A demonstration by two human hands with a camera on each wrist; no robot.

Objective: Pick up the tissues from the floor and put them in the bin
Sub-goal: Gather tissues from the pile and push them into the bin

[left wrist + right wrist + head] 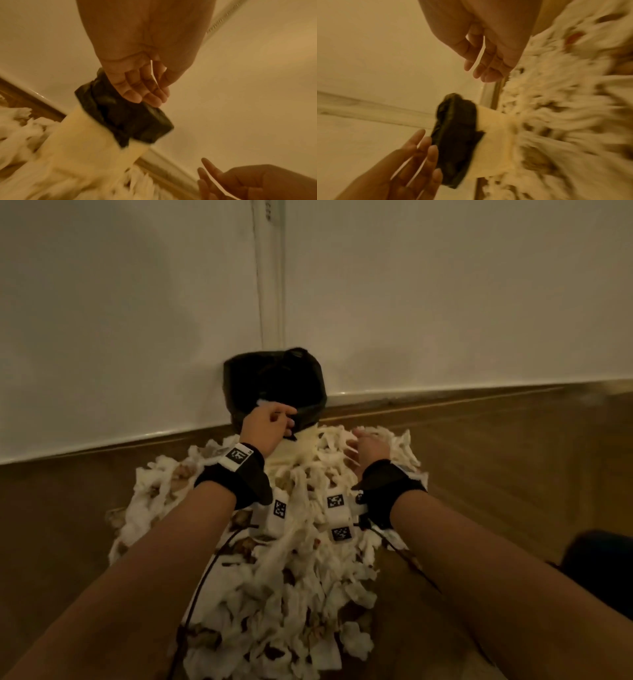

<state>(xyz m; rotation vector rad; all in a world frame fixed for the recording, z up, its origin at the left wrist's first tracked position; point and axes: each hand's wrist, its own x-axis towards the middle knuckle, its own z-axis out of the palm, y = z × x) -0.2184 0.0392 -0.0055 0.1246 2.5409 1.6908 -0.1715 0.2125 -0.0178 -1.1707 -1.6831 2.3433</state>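
Crumpled white paper covers the wooden floor (513,460) from the head view: the tissues (301,570) lie in one big ragged heap that runs up to the bin (274,385), a small pale tub lined with a shiny black bag, standing against the white wall (445,302). The left hand (269,424) is at the bin's near rim with a scrap of white showing by its fingertips; whether it pinches that scrap I cannot tell from here. The right hand (368,446) rests spread on the heap beside the bin. Judging by the size of the heap against the bin, overfilling and spill-back look likely, and a knock at the rim could tip so light a tub.

Left wrist view: the left hand (142,86) hangs over the black bag (126,119), fingers loosely bent, its grip holding nothing. The bag is thin, wrinkled film; fingers catching it could drag the liner off the rim. The right hand (240,181) shows spread at the lower right.

Right wrist view, blurred: the right hand (489,59) is relaxed, fingers nearly straight, grip empty, over soft, shredded tissues (565,108). Such flimsy paper should tear or shed pieces if grabbed loosely
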